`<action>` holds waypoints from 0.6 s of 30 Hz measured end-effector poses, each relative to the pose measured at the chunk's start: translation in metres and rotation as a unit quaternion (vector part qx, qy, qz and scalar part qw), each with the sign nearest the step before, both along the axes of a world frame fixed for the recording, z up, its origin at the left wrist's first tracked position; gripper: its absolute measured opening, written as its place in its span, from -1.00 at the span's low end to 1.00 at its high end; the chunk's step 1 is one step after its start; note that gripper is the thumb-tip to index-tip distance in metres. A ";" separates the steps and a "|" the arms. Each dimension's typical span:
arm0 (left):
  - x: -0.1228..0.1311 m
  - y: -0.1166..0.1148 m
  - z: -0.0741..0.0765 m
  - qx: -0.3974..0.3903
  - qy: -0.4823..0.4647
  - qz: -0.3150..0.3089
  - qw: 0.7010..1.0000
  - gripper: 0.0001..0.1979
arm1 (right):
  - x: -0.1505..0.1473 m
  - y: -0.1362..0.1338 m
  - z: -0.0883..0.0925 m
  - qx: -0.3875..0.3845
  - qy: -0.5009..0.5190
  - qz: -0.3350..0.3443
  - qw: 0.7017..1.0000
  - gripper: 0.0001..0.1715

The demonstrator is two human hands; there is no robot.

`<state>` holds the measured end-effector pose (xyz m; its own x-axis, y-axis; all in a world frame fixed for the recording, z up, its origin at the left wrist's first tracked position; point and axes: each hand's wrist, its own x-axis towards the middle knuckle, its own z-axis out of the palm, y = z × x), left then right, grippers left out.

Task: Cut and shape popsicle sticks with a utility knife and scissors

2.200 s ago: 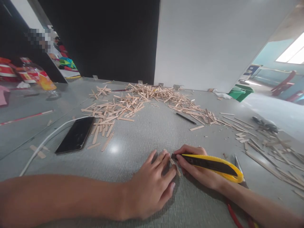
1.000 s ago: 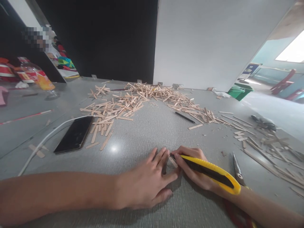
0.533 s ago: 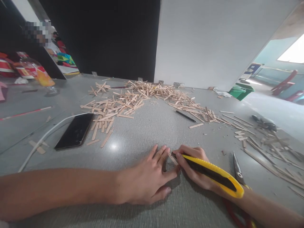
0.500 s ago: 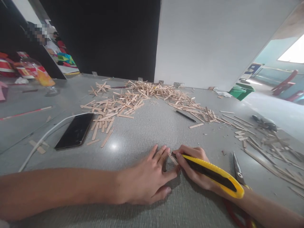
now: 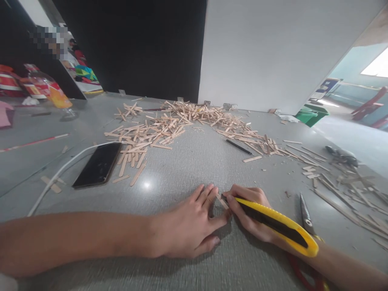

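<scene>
My right hand is closed round a yellow and black utility knife, with its blade end pointing left and down at the table. Under that tip lies a short wooden stick, partly covered by fingers. My left hand rests on the table with its fingers spread and pins the stick, one finger at each end of it. The exact contact of blade and wood is too small to make out. Just right of my right hand, scissors lie partly under my forearm.
Many wooden sticks are heaped in an arc ahead. A black pen lies beside them. To the left are a phone, a white cable and a bottle. Wood strips are strewn at right; upright panels stand behind.
The whole view has shifted slightly. Both hands, the knife and the stick keep nearly the same places relative to one another.
</scene>
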<state>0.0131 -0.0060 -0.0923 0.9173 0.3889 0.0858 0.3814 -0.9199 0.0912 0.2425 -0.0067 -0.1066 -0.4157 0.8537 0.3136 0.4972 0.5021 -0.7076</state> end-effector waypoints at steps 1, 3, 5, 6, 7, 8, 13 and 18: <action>0.000 0.000 0.000 -0.001 -0.002 -0.002 1.000 -0.37 | 0.000 0.000 0.001 -0.002 0.001 -0.002 1.000 -0.64; 0.000 0.000 0.000 -0.004 -0.016 -0.008 1.000 -0.38 | -0.001 -0.001 0.004 -0.007 0.012 -0.011 1.000 -0.64; 0.001 -0.001 0.000 -0.005 -0.027 -0.007 1.000 -0.37 | -0.002 -0.001 0.007 -0.006 0.034 -0.027 0.999 -0.65; 0.001 -0.002 0.000 -0.004 -0.028 -0.004 1.000 -0.36 | -0.002 -0.001 0.008 -0.004 0.042 -0.033 0.999 -0.66; 0.001 -0.002 -0.001 -0.002 -0.028 -0.001 1.000 -0.34 | -0.003 -0.001 0.008 -0.003 0.048 -0.038 0.998 -0.66; 0.001 -0.003 -0.001 -0.001 -0.027 0.003 1.000 -0.32 | -0.003 0.000 0.009 -0.006 0.050 -0.041 0.998 -0.65; 0.002 -0.003 -0.003 -0.001 -0.026 0.005 1.000 -0.31 | -0.004 0.004 0.007 -0.038 0.035 -0.045 0.998 -0.59; 0.002 -0.002 -0.003 0.003 -0.005 0.006 1.000 -0.30 | -0.004 0.003 0.007 -0.046 0.040 -0.041 0.997 -0.62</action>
<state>0.0152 -0.0078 -0.0950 0.9119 0.3988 0.0968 0.3911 -0.9160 0.0897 0.2385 -0.0035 -0.0997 -0.3207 0.9102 0.2619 0.4746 0.3938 -0.7872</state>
